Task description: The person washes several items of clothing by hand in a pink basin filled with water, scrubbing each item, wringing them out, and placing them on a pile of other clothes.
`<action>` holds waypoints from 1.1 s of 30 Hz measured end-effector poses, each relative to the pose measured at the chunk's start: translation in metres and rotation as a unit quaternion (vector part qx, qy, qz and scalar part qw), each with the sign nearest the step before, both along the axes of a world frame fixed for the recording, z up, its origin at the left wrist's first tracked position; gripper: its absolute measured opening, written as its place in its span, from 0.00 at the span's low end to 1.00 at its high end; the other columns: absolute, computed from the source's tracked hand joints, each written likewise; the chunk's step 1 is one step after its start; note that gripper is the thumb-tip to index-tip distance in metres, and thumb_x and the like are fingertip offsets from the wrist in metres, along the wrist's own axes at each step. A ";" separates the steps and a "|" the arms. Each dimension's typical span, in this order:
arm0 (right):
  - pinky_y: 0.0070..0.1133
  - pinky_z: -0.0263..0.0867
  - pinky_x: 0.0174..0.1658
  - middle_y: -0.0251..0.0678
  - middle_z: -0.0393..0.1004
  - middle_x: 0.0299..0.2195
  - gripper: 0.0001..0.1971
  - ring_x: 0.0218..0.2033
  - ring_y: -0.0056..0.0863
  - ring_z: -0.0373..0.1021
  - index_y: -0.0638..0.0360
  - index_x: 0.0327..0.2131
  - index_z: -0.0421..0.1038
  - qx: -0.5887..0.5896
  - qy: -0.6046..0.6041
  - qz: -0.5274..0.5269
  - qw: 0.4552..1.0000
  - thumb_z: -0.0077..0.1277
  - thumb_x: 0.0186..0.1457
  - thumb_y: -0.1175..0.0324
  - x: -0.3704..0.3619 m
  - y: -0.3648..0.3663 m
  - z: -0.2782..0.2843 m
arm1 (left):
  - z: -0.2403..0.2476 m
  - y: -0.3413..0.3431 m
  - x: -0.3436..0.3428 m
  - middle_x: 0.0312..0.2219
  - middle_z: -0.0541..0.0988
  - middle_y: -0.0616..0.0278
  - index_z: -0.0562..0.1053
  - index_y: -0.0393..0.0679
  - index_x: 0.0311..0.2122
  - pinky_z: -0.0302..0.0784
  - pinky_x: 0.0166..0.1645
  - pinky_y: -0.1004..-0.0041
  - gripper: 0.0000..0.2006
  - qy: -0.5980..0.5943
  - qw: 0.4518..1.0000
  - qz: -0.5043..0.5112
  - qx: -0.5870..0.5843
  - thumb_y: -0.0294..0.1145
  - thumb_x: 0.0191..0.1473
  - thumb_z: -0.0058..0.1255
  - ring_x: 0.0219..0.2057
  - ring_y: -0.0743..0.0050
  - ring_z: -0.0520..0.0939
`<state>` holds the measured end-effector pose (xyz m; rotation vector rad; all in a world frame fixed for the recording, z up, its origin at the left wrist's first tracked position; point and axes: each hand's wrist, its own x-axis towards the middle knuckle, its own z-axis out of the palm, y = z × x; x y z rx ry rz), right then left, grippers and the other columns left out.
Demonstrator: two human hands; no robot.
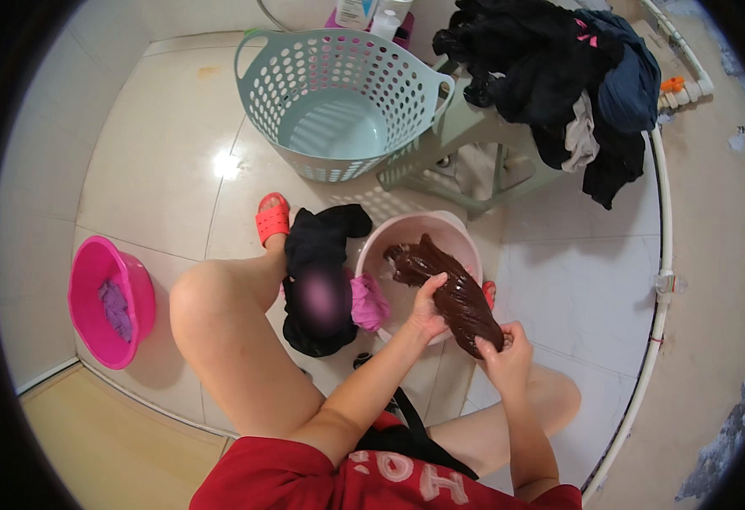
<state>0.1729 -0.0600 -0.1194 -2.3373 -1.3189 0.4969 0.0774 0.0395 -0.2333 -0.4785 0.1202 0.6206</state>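
A dark brown wet garment point(462, 299), shiny and bunched lengthwise, is stretched between my two hands above a pale pink basin point(453, 241). My left hand point(429, 310) is closed on its middle, with the thumb lying on top. At the garment's near right end, my right hand point(508, 353) grips the cloth. The garment's far end hangs down inside the basin. A bright pink cloth point(370, 303) lies at the basin's left edge. Beside it on the floor is a heap of black clothing point(321, 242), partly blurred.
Behind the basin stands a pale green perforated laundry basket point(332, 161). To its right, a grey-green stool point(440, 161) bears a pile of dark clothes point(534, 64). A magenta tub point(145, 297) with purple cloth point(115, 310) sits far left. White pipe point(663, 229) runs along the right wall.
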 end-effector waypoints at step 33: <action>0.16 0.61 0.22 0.35 0.71 0.24 0.16 0.20 0.20 0.66 0.65 0.31 0.67 -0.138 0.484 0.032 0.863 0.60 0.35 0.74 0.030 0.031 -0.051 | 0.007 0.010 -0.007 0.27 0.72 0.54 0.66 0.35 0.33 0.73 0.41 0.64 0.11 0.250 0.964 -0.041 0.082 0.31 0.45 0.44 0.33 0.60 0.75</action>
